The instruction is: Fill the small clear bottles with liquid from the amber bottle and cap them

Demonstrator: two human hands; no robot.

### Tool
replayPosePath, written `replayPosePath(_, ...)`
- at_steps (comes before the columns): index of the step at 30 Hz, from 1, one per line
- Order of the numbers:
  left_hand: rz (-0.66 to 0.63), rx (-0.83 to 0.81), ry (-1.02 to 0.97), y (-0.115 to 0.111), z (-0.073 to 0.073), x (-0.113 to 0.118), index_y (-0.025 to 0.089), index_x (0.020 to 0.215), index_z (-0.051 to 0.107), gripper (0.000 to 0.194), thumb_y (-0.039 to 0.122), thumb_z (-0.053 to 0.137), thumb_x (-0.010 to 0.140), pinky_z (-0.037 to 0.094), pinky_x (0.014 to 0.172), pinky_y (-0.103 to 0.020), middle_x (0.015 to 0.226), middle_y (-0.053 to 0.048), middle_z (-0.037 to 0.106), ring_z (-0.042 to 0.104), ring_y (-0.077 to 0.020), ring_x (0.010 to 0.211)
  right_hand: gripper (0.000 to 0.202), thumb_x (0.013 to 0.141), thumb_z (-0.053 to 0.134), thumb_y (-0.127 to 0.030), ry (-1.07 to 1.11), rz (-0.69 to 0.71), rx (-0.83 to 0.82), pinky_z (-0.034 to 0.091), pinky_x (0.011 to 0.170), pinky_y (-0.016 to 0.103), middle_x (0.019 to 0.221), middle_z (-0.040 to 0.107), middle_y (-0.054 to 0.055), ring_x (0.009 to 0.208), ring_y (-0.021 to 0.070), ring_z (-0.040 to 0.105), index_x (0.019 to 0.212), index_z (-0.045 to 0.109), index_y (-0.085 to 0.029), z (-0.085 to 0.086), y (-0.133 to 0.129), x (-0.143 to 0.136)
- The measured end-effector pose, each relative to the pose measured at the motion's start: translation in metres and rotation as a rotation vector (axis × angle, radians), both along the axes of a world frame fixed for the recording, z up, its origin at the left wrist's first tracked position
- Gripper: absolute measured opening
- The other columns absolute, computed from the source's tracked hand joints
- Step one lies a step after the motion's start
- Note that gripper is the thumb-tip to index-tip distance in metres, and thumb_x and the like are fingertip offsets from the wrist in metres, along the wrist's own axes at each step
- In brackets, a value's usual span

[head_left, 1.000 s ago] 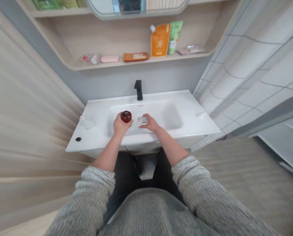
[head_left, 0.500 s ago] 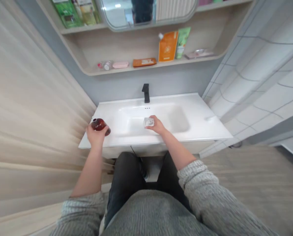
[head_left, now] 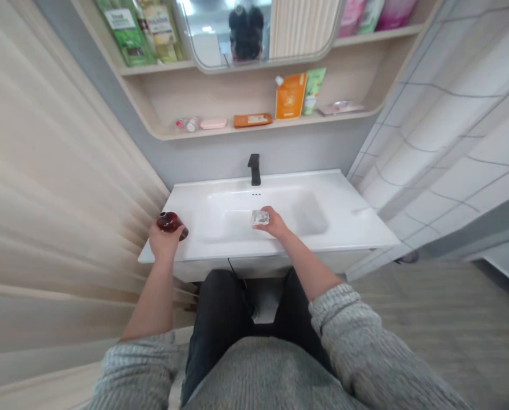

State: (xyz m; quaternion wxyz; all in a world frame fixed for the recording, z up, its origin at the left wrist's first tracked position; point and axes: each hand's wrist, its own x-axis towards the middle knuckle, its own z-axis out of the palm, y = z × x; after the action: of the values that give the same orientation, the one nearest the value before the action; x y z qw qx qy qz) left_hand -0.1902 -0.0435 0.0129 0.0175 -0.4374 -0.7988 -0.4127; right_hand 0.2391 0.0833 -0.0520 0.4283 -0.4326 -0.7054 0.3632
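My left hand (head_left: 164, 238) is wrapped round a dark red-brown bottle (head_left: 171, 222), held tilted over the left end of the white countertop. Its narrow neck stands uncapped and points up and to the left. My right hand (head_left: 274, 222) grips a small clear, square-looking container (head_left: 260, 217) over the basin of the white sink (head_left: 314, 219). What the clear container holds, if anything, is too small to make out. Behind it, a black faucet (head_left: 255, 169) rises from the sink's back edge.
Above the sink runs a shelf (head_left: 220, 132) bearing an orange pouch (head_left: 291, 97), a green tube (head_left: 313, 91), a pink soap-like bar (head_left: 213, 123) and small bottles. A mirror (head_left: 297, 31) hangs over it. A pleated curtain (head_left: 66, 188) borders the left side; white tiles (head_left: 446, 154) line the right.
The view has tilted up slightly, so more of the upper shelf and mirror shows. Both hands keep their holds; the left hand and bottle sit slightly further left.
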Motion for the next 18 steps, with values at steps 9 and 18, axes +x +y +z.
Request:
replayPosePath(9,0.015,0.152,0.156,-0.019,-0.008,0.000,0.012,0.157,0.048,0.100,0.047,0.092,0.074,0.047,0.121,-0.055,0.148,-0.023,0.063,0.060,-0.0396,0.138,0.079,0.062,0.096,-0.057,0.044,-0.031,-0.008,0.059,0.086,0.041,0.101,0.071,0.000,0.089,0.0242,0.068,0.125,0.059,-0.026,0.000,-0.001,0.001)
replayPosePath(18,-0.500,0.183,0.281,-0.060,-0.032,0.077,0.021,0.108,0.069,0.017,0.033,0.059,0.101,0.054,0.093,-0.041,0.097,-0.009,0.072,0.068,-0.0254,0.092,0.079,0.062,0.095,-0.058,0.022,-0.071,-0.014,0.059,0.083,0.041,0.094,0.071,0.001,0.083,0.0242,0.068,0.125,0.058,-0.027,0.008,-0.004,0.004)
